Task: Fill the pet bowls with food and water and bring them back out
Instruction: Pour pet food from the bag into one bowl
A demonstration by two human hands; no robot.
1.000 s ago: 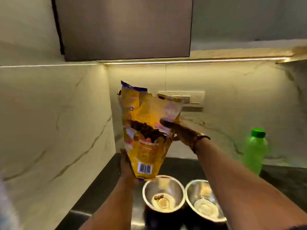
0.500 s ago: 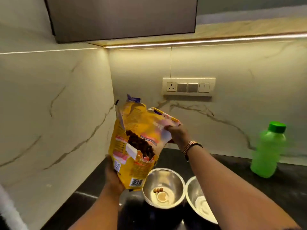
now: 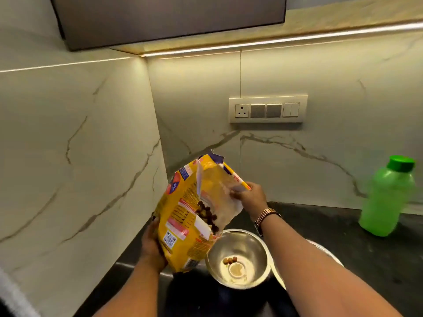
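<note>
A yellow pet food bag [image 3: 183, 216] is tilted over a steel bowl [image 3: 256, 245] on the dark counter. Brown kibble shows inside the bag's torn mouth, close to its lower lip. My left hand [image 3: 152, 244] grips the bag's bottom from the left. My right hand [image 3: 248, 195] pinches the upper edge of the open mouth. Three kibble pieces [image 3: 230, 260] lie in the bowl. A second steel bowl [image 3: 329, 255] stands just right of the first, mostly hidden behind my right forearm.
A green plastic bottle [image 3: 386, 197] with a green cap stands on the counter [image 3: 320, 223] at the right. Marble walls meet in a corner behind the bag. A switch plate [image 3: 267, 110] sits on the back wall, with a dark cabinet [image 3: 169, 17] overhead.
The bag has come down and tipped further toward the left bowl, with both hands following. The view has dropped and moved closer. The kibble in the bowl is unchanged.
</note>
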